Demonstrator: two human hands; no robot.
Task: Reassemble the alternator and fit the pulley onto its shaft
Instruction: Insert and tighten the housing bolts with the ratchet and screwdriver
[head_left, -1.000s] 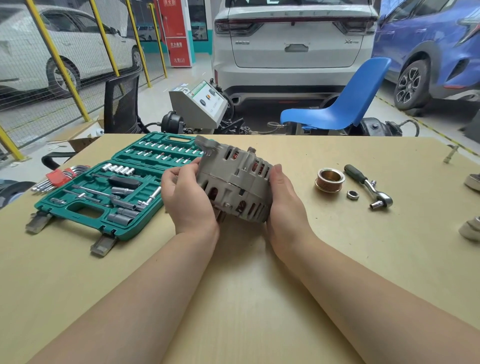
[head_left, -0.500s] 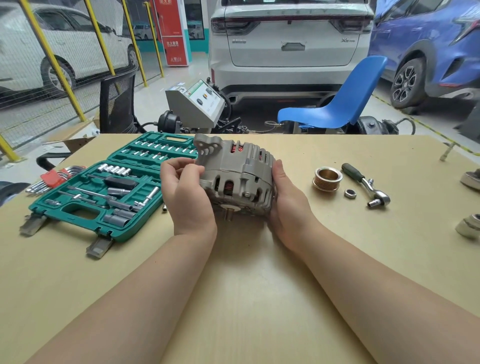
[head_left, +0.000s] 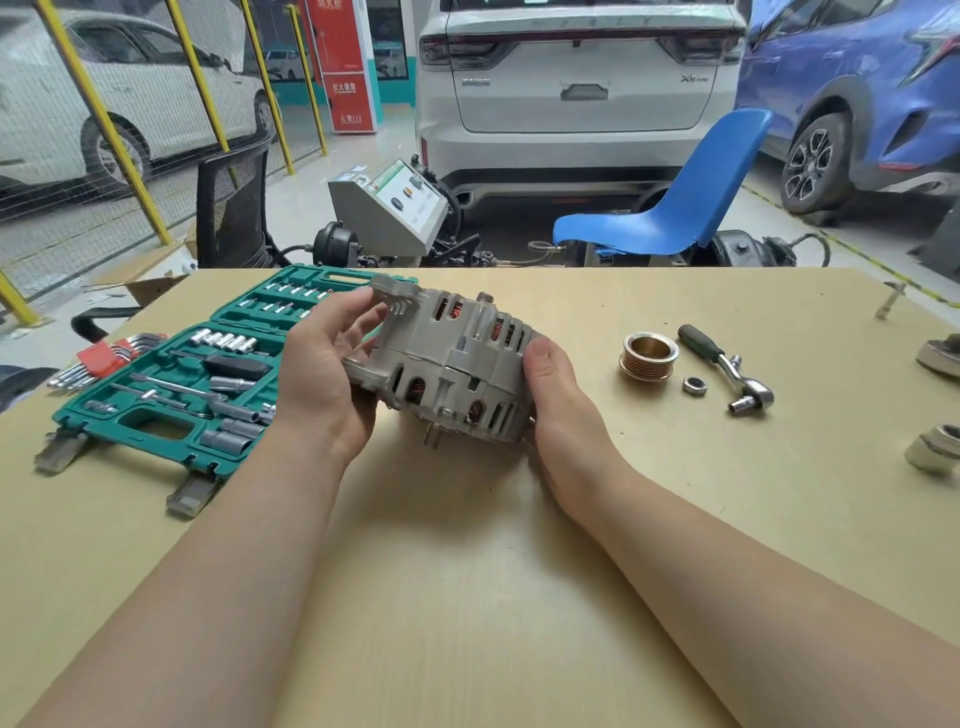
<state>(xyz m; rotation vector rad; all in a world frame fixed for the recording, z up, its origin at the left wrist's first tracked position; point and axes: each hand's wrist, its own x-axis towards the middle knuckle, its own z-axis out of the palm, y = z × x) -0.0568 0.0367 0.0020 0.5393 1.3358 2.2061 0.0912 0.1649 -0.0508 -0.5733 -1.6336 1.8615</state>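
Grey alternator with copper-orange windings inside, brass-coloured ribbed pulley, green tool case, tan table, blue chair

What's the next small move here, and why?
Probably set the alternator down shaft up, freeing the right hand for the pulley. Both hands hold the housing, left hand on its far end, and the pulley and nut lie loose on the table.

Both hands, left hand and right hand, hold the grey alternator above the counter; the pulley lies well apart.
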